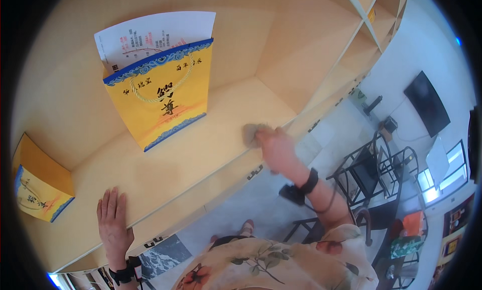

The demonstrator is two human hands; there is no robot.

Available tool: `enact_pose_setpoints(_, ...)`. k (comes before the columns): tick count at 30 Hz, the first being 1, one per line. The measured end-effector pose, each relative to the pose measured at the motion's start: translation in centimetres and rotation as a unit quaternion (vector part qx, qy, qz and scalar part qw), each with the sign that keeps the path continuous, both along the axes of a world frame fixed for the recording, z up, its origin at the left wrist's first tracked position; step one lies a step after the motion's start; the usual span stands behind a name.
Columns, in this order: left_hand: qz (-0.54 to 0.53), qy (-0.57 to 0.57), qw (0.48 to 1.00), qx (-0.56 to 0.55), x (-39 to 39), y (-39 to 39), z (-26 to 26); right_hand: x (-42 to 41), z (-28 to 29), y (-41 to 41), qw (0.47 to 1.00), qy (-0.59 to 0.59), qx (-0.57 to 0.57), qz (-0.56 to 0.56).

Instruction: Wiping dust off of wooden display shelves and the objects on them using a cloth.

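Observation:
My right hand (276, 149), blurred, grips a greyish-brown cloth (255, 135) against the front part of a light wood shelf (226, 139). Palm down, my left hand (113, 218) lies flat on the same shelf near its front edge, with nothing in it. Between and behind my hands stands a yellow paper gift bag (169, 94) with a blue wavy border and rope handles. White printed sheets (188, 24) stick up out of its top. Another yellow bag (45, 192) stands at the far left, beyond my left hand.
An upright shelf divider (301, 45) rises at the right, with more compartments past it. Below the shelf edge are dark cabinet handles (255, 172). Black metal-framed chairs (361, 169) stand on the floor at the right, and a dark screen (427, 103) is on the wall.

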State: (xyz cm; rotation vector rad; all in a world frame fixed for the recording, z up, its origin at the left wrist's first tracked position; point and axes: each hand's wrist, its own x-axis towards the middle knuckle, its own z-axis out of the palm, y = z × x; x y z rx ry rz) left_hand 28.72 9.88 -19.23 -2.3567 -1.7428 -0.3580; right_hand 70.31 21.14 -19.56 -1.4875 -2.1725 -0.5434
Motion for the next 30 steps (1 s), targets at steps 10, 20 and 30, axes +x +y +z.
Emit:
enact_pose_setpoints(10,-0.005,-0.008,1.000,0.009,0.0,0.4,-0.2,2.2,-0.8,2.7,0.993,-0.071,-0.056,-0.075)
enact_pose_setpoints(20,-0.023,-0.028,0.999,0.027,0.4,0.8,-0.6,9.6,3.1,8.5,0.966,0.003,-0.164,-0.199)
enact_pose_setpoints(30,-0.011,-0.031,0.999,0.012,0.3,0.5,-0.1,9.2,0.7,12.7,0.989,0.102,-0.029,-0.107)
